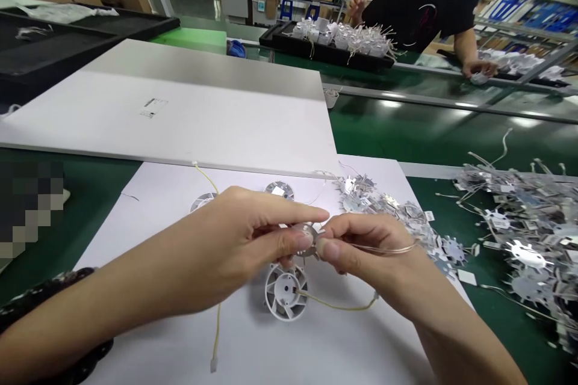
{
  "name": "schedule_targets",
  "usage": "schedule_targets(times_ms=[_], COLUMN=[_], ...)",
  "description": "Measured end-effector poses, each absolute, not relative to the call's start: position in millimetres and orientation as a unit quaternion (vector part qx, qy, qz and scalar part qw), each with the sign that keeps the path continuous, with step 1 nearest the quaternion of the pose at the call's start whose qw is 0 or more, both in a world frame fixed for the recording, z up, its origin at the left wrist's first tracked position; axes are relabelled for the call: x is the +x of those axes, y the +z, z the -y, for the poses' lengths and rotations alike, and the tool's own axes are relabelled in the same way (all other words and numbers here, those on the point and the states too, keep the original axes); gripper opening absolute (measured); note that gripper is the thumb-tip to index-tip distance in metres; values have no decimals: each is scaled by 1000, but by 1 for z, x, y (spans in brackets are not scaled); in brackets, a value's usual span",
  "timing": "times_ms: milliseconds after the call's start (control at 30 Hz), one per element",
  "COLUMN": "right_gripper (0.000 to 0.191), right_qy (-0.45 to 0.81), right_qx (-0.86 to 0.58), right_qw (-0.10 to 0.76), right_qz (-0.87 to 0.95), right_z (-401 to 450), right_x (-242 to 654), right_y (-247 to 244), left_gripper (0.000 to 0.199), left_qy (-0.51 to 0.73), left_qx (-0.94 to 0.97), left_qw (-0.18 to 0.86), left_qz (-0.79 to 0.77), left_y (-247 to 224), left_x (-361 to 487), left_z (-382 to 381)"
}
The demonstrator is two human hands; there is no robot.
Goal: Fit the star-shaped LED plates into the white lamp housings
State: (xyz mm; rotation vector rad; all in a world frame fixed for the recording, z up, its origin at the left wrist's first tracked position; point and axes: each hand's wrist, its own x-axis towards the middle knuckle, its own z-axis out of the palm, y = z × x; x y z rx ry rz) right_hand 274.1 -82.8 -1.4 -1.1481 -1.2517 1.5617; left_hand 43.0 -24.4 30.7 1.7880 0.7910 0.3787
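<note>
A small silvery metal disc (309, 242) with tabs on its edge is pinched between my two hands. My left hand (253, 234) grips its left side with thumb and fingers, the index finger stretched over the top. My right hand (365, 246) pinches the right side, and thin pale wires (383, 249) run back across its palm. Just below lies a round white fan-like housing (286, 292) with a yellow wire (336, 305) ending in a connector. Another such housing (279, 190) lies behind the hands, and one more (203, 201) is partly hidden by my left hand.
Piles of metal discs with wires (528, 246) lie at the right, some on the white sheet (149, 325). A large white board (217, 108) lies beyond. Across the green table, a person in a black shirt (424, 6) handles white parts beside a loaded black tray (325, 55).
</note>
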Motion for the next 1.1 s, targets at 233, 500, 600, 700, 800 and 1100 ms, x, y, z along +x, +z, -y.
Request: schedule_targets(times_ms=[233,500,600,700,800,1100], right_gripper=[32,29,30,29,28,28], right_qy=[600,540,538,538,550,559], right_qx=[-523,-537,-541,-551,-562,-558], right_qw=[260,148,142,110,74,65], right_qz=[547,631,631,628,613,610], right_z=[93,99,99,98,94,91], right_x=[280,273,275,275,273,273], right_y=[4,-2,-1,4,9,8], left_gripper=[54,58,56,54,56,62], left_qy=[103,59,27,24,72,138], left_qx=[887,929,918,915,920,937], left_qw=[370,296,324,326,307,218], left_qz=[-255,-214,-227,-237,-231,-236], left_y=[15,-7,-3,-2,-8,-25], left_x=[28,23,26,25,22,23], left_z=[52,52,50,50,52,61])
